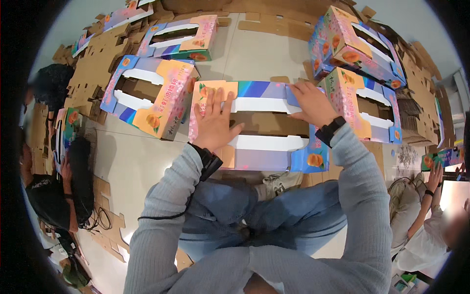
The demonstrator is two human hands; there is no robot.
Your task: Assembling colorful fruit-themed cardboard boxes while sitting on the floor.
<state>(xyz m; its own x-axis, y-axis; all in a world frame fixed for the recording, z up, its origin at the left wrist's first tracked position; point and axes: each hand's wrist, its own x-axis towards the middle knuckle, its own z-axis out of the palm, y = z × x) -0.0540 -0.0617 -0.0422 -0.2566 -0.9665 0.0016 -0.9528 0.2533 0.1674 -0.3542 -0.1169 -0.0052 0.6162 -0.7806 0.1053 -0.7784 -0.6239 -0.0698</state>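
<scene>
A colourful cardboard fruit box (262, 160) with peach pictures, in pink, blue and orange, stands on the floor before my knees. White flaps (267, 142) line the long opening in its top, and brown cardboard shows inside. Fingers spread, my left hand (215, 125) lies flat on the pink and orange left end. At the far right corner my right hand (316, 105) curls its fingers over a blue flap (292, 96), the thumb apart at the opening's edge. Part of that corner is hidden under the hand.
Similar boxes stand to the left (142, 122), at the far left (191, 44) and on the right (340, 115), one stacked behind (350, 51). Flattened brown cardboard (100, 63) lies in piles around the tiled floor. Other people sit at both sides, a hand (433, 176) on another box at right.
</scene>
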